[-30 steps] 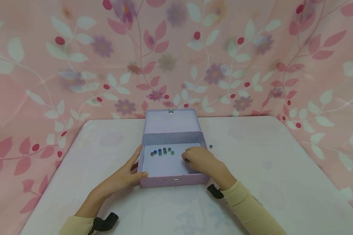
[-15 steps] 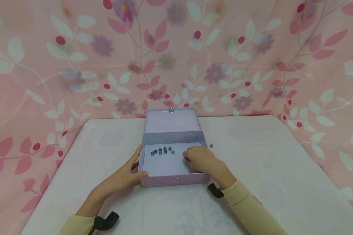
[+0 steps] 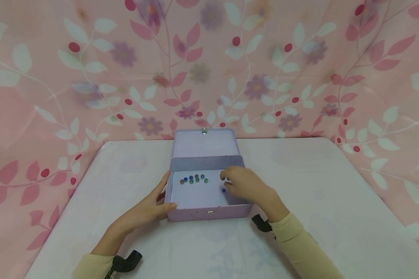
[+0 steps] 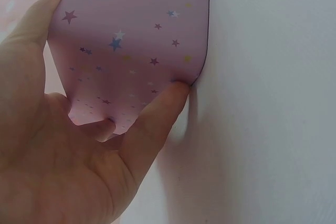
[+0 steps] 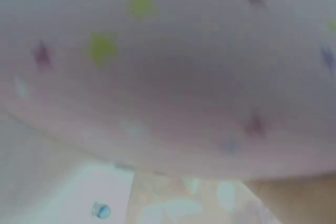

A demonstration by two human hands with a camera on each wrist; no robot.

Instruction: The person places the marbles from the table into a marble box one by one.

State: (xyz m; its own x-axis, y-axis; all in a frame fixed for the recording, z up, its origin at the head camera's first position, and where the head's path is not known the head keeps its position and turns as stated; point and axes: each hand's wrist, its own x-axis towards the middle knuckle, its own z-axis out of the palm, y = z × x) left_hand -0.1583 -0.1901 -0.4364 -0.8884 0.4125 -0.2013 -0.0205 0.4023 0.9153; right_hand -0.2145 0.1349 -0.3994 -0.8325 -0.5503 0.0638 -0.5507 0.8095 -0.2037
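A lilac hinged tin box [image 3: 192, 214] stands with its lid [image 3: 205, 144] raised at the back. My left hand [image 3: 151, 204] grips its left side, thumb at the front corner; the left wrist view shows fingers spread over the star-printed wall [image 4: 131, 40]. Inside the box, several glass marbles [image 3: 197, 179] sit grouped toward the left. My right hand [image 3: 248, 185] reaches over the right wall, fingers bent and parted from the thumb. Just below its thumb tip lies a dark blue marble [image 3: 224, 190] on the box floor. In the right wrist view the box wall hides the fingers.
A single marble [image 5: 101, 210] lies outside the box on the white-covered table [image 3: 300, 232], hidden behind my right hand in the head view. A pink floral cloth [image 3: 209, 77] hangs behind the table. Black wrist mounts [image 3: 125, 262] stick out below both forearms.
My right hand has uncurled and shifted slightly right, and a dark blue marble now shows beneath it. The marble outside the box has become covered by this hand. My left hand stays put.
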